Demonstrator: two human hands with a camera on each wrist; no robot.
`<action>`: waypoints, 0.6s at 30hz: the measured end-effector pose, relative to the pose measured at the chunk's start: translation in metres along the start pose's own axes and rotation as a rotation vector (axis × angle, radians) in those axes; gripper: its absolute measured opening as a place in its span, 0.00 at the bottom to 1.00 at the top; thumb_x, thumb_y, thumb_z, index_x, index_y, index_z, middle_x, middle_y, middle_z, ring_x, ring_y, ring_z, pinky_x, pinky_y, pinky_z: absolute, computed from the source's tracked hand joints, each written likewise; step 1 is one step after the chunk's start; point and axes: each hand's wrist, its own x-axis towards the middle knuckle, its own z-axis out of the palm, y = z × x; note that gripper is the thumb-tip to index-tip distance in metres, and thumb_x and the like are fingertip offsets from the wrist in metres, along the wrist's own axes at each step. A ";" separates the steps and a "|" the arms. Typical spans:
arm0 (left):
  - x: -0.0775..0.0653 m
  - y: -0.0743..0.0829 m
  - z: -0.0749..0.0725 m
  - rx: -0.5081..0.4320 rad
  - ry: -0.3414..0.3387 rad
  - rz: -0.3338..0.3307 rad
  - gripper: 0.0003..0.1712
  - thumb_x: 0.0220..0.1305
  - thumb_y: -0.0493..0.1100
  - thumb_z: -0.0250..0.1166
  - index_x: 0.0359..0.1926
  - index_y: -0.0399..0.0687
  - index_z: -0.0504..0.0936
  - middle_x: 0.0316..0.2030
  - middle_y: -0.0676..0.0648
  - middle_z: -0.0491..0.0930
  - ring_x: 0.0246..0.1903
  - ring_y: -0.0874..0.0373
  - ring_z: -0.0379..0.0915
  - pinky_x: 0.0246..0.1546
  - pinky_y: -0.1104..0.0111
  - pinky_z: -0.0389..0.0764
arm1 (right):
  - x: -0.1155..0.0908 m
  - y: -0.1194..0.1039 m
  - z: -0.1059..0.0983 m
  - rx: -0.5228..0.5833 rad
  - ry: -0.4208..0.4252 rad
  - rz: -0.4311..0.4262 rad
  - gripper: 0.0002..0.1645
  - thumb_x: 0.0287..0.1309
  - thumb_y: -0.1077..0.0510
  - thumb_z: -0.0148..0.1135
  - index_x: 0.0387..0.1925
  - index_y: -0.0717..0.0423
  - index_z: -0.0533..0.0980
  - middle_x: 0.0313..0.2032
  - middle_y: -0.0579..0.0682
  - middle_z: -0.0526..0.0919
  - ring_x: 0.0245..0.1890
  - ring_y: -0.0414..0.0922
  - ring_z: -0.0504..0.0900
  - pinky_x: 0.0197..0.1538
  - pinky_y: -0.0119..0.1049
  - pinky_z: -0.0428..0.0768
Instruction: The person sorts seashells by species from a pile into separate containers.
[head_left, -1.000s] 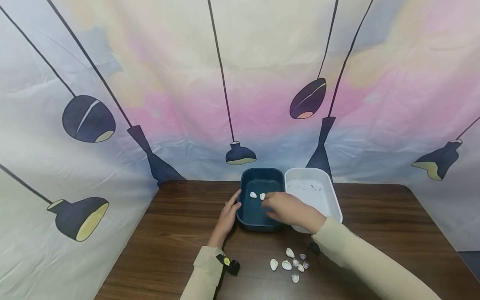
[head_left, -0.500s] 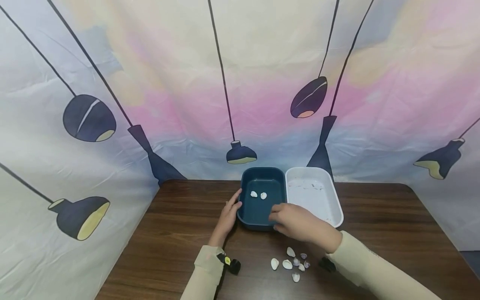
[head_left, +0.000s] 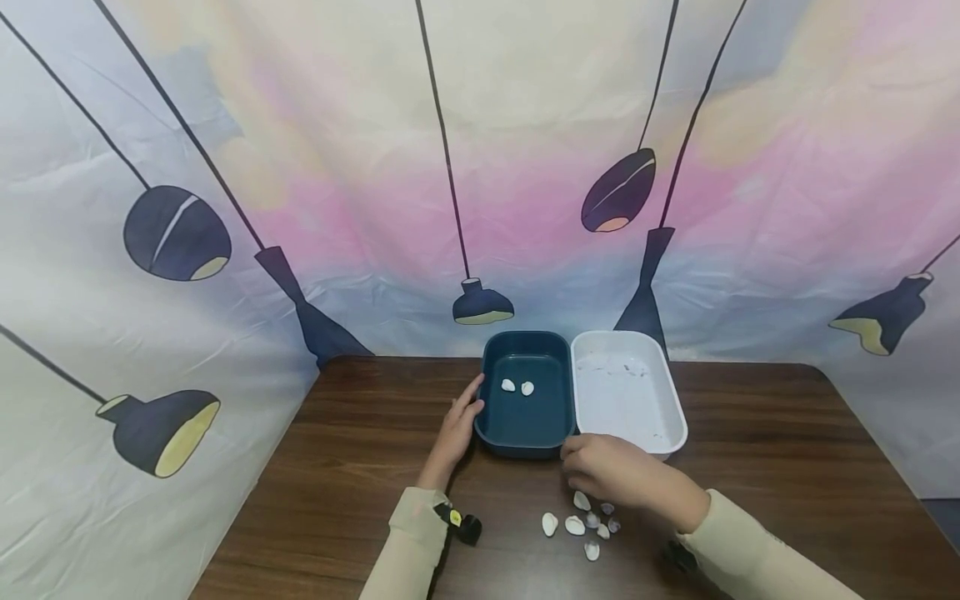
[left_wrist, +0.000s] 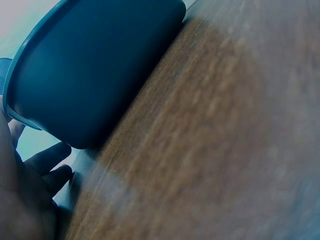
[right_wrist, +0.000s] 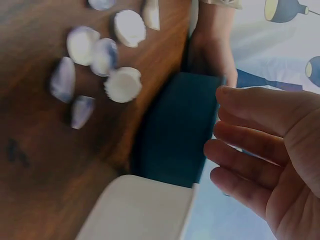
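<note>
My left hand (head_left: 456,427) rests against the left side of a dark teal dish (head_left: 525,425), fingers fairly straight along its rim. In the left wrist view, the fingers (left_wrist: 47,157) lie beside the dish's outer wall. Two white seashells (head_left: 507,385) lie inside the dish. My right hand (head_left: 618,471) hovers over the table in front of the dishes, just behind a loose group of shells. The right wrist view shows that hand with nothing held and its fingers loosely bent. Several white and purplish seashells (head_left: 574,525) lie there on the table.
A white dish (head_left: 630,408) with small dark marks inside stands directly right of the teal one. Both sit near the back of a brown wooden table (head_left: 375,433). Behind it hangs a cloth backdrop (head_left: 540,167) printed with lamps.
My right hand has come back out of the teal dish, moving toward me and slightly right, close to the loose shells. The left hand and both shells in the dish stay put.
</note>
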 end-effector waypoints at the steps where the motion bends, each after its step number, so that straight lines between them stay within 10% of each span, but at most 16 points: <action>1: 0.000 0.000 0.000 0.001 0.000 -0.002 0.29 0.83 0.37 0.48 0.80 0.40 0.63 0.79 0.34 0.60 0.80 0.36 0.47 0.80 0.42 0.29 | -0.002 0.000 0.003 0.014 -0.009 0.006 0.02 0.62 0.63 0.73 0.33 0.53 0.88 0.36 0.42 0.84 0.35 0.34 0.81 0.41 0.33 0.85; 10: 0.000 -0.001 0.000 0.001 0.002 0.000 0.29 0.83 0.37 0.49 0.80 0.40 0.63 0.79 0.35 0.60 0.80 0.36 0.47 0.80 0.42 0.29 | -0.014 0.006 0.028 0.093 -0.037 0.014 0.06 0.59 0.64 0.72 0.37 0.55 0.90 0.42 0.47 0.89 0.40 0.36 0.85 0.39 0.32 0.86; 18: 0.000 -0.002 0.000 0.000 0.006 0.009 0.29 0.83 0.36 0.48 0.80 0.39 0.63 0.79 0.34 0.60 0.80 0.36 0.48 0.80 0.42 0.29 | -0.020 0.010 0.043 0.099 -0.011 -0.038 0.11 0.53 0.64 0.74 0.22 0.46 0.85 0.39 0.44 0.88 0.34 0.31 0.80 0.35 0.27 0.81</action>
